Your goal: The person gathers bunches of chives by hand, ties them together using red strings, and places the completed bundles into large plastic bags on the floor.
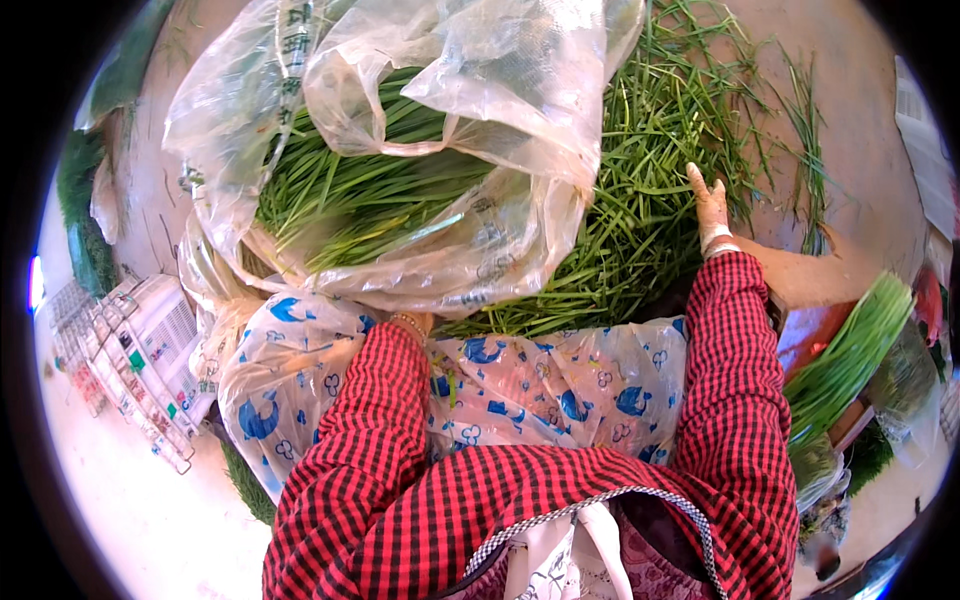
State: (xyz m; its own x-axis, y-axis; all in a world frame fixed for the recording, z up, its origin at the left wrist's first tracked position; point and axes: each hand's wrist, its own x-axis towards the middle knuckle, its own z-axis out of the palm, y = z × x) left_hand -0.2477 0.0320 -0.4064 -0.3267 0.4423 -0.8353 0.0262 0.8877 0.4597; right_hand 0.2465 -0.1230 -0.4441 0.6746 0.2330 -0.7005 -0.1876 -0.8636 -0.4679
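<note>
- Bag: large see-through plastic bag (520,95) with dark print, reaching from near centre out to 11 and 12 o'clock; mouth gaping, edges crumpled.
- Inside it: long green leaves (385,195), thin and grass-like, lying mostly slantwise; visible through the mouth at 11 o'clock.
- Loose pile (650,185) of similar leaves, at 2 o'clock, against the bag's side; blades tangled, some straying onto the brown tabletop (860,185).
- Left hand (418,322): just off centre toward 8 o'clock, at the bag's lower edge. Fingers hidden; cannot tell whether they pinch anything.
- Right hand (712,208): at 2 o'clock, by the pile's outer edge. Visible fingers spread, pointing away from the wearer, nothing pinched between them. Cannot tell if it touches leaves. White band at wrist.
- Both sleeves (740,350) red and black check.
- Plastic sheet (545,395) with blue dolphin shapes: over the wearer's front, below the bag, 4 to 8 o'clock.
- Green bundle (850,355): between 3 and 4 o'clock, leaning outward, well apart from the bag.
- Wire rack (145,365): between 8 and 9 o'clock.
</note>
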